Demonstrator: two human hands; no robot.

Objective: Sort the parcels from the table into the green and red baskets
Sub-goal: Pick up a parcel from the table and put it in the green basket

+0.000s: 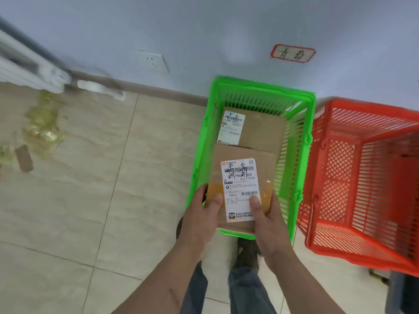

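Tiled floor (113, 200) below a pale wall (204, 30). A red basket (362, 177) sits at three o'clock of a green basket (260, 98) containing one parcel (260, 130). Over its near end, the left hand (199, 214) and right hand (267, 223) grip a labelled cardboard parcel (238, 168), thumbs pressing on top.

red basket (362, 177) cut by right edge, radiator (27, 69) blurred, lower parcel (260, 130) partly covered

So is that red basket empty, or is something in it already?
Empty, as far as shows: the red basket has only bare mesh inside, though its right side is cut off. The green basket holds one parcel.
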